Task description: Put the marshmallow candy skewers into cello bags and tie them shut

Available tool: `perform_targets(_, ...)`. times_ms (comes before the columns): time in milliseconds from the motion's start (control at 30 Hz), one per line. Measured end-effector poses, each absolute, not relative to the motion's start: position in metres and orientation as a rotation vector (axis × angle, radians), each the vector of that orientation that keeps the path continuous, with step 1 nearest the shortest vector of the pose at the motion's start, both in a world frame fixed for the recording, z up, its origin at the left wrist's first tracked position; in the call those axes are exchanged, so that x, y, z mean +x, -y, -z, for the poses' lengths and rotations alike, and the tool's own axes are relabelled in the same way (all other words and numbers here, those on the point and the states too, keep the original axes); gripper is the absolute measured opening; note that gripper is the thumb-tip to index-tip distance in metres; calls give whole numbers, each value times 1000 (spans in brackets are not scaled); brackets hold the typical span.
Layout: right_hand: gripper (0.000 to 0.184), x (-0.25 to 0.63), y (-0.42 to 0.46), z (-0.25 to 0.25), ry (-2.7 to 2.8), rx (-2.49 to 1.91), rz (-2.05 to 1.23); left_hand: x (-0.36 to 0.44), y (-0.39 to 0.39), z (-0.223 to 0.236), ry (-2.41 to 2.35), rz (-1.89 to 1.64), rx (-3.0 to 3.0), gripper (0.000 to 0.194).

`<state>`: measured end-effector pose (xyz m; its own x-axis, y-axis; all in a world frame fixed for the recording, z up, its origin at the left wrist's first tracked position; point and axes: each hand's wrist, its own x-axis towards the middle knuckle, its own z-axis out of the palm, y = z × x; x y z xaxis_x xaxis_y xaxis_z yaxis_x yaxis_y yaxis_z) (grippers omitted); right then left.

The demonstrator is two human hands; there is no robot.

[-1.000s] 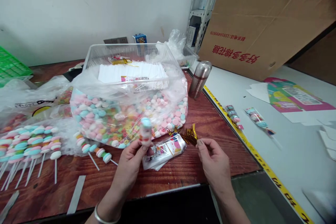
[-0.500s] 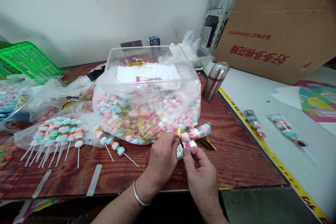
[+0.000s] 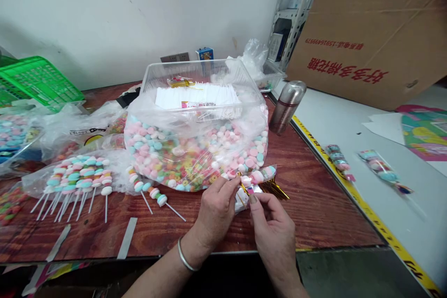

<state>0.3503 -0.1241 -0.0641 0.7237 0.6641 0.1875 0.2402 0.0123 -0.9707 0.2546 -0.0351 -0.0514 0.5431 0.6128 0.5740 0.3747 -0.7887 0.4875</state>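
1. As both hands meet in front of the clear plastic tub (image 3: 206,63), near its right-hand corner, they work on one wrapped marshmallow skewer (image 3: 261,175), its colourful end pointing right.
2. Left hand (image 3: 217,209): a narrow grip, thumb and fingers pinched at the gathered end of that skewer's wrapper; the stick is hidden by the hand. A silver bangle (image 3: 180,249) circles the wrist.
3. Right hand (image 3: 274,228): also a narrow grip, thumb and finger holding a thin gold tie (image 3: 243,189) that reaches up to the left fingertips. Whether it circles the wrapper is too small to tell.
4. Just beyond the right hand, in front of the tub, lie a fan of gold strips (image 3: 276,189) and clear printed sleeves (image 3: 240,199), partly covered by the hands.
5. Inside the tub: many white sticks (image 3: 209,96). Bulging before it: a large bag of pastel marshmallows (image 3: 150,142).
6. Left of the tub, on the red-brown bench (image 3: 314,223), bare skewers (image 3: 80,177) lie in a cluster.
7. Right of the tub stands a steel flask (image 3: 288,107); farther right, two finished skewers (image 3: 379,167) lie in wrappers.
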Motion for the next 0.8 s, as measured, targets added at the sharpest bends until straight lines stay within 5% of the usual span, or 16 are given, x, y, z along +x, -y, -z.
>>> perform_targets(233, 16, 364, 128, 69, 821, -1708, -128, 258, 34, 63, -767, -1052, 2604, 28)
perform_targets(500, 29, 373, 124, 65, 827, -1657, -509, 260, 33, 58, -637, -1038, 2779, 29)
perform_targets(800, 15, 369, 125, 79, 738, -1674, -199, 265, 38, 62, -616, -1042, 2747, 26)
